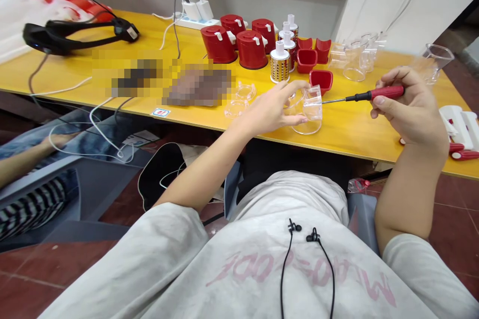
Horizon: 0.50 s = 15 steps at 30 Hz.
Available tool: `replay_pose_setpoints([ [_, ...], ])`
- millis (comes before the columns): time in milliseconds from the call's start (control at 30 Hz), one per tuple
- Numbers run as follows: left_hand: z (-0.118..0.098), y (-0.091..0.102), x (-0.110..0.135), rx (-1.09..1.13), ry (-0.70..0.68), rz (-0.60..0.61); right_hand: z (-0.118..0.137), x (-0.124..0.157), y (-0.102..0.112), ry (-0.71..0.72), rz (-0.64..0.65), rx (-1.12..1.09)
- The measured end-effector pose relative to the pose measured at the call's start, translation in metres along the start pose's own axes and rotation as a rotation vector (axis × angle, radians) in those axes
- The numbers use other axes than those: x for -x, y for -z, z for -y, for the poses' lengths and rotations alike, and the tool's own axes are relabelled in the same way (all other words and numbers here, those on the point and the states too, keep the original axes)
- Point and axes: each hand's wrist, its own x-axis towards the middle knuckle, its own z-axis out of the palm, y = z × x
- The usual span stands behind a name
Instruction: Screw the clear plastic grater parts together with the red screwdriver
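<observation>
My left hand [271, 109] rests its fingers against a clear plastic cup [311, 109] lying tilted on the yellow table [348, 139]. My right hand [411, 104] grips a red-handled screwdriver [374, 93] whose thin metal shaft points left, its tip reaching the cup's side. Two clear plastic rings [241, 99] lie just left of my left hand. Part of the cup is hidden behind my left fingers.
Red plastic housings [247, 50], a metal grater drum [280, 66] and clear cups [354, 62] stand along the table's back. A power strip [196, 20], black glasses-like headset [75, 35] and pixelated patches lie nearby. A person's arm [22, 162] shows lower left.
</observation>
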Motion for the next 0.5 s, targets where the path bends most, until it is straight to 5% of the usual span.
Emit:
replay_pose_setpoints([
  [267,-0.0017,0.0009,0.0012,-0.01,0.004,-0.002,-0.005,-0.0026,-0.0049,-0.09,-0.068,0.156],
  [500,-0.0036,0.0007,0.0016,-0.018,0.004,-0.005,0.0026,0.0034,-0.0051,0.009,-0.061,0.136],
])
